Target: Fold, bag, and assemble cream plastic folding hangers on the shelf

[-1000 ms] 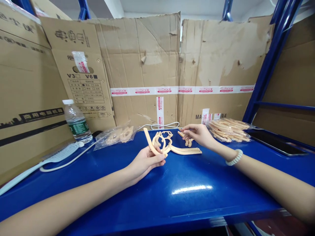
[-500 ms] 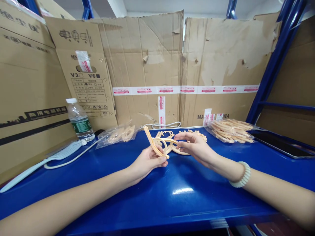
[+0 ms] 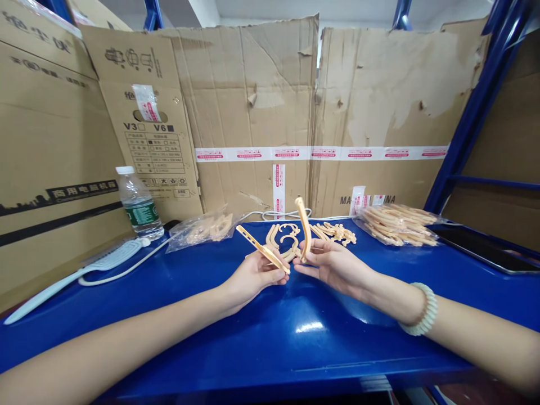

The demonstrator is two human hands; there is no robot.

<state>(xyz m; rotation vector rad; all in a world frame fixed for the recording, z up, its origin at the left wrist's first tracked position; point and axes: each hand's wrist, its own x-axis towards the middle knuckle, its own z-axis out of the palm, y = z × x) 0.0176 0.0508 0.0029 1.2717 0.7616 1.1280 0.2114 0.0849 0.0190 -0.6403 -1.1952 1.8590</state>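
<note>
Left hand (image 3: pixel 255 275) pinches a slotted tan plastic strip (image 3: pixel 253 239); right hand (image 3: pixel 333 264) grasps a curved tan plastic rod (image 3: pixel 304 225).
Held near one end, either might twist if the grip loosens.

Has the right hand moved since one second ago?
Yes: judged against the vertical tape strip, the right hand has shifted lower in view and slightly left, toward the left hand.
</note>
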